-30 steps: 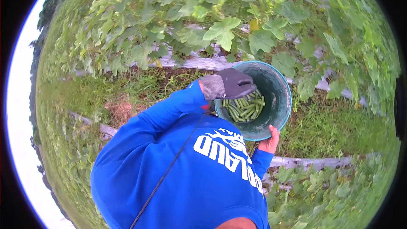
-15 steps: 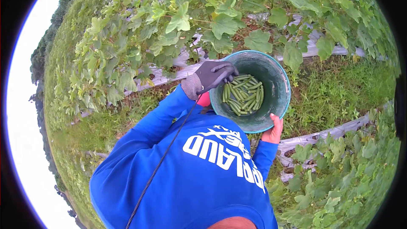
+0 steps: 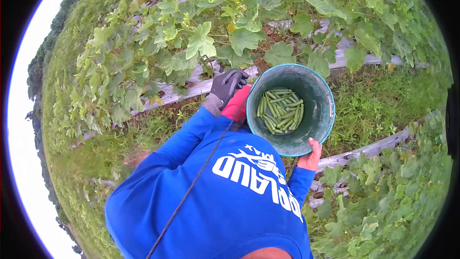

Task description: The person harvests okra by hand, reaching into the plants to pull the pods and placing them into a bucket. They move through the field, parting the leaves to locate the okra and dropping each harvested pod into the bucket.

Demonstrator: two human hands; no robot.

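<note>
So far the bucket point(image 3: 322, 115) holds just a small pile of okra point(image 3: 280, 110) at the bottom, with lots of room left. The gloved left hand point(image 3: 228, 83), loosely curled and empty, hangs near the plants point(image 3: 201, 43). The right hand point(image 3: 310, 157) grips the bucket's rim.

Broad-leaved green plants point(image 3: 201, 43) fill the upper part of the frame, growing along a pale strip of ground cover point(image 3: 187, 90). Grass point(image 3: 378, 105) lies at right of centre, with more leafy plants point(image 3: 383, 206) at lower right. Pale sky point(image 3: 21, 129) shows along the left edge.
</note>
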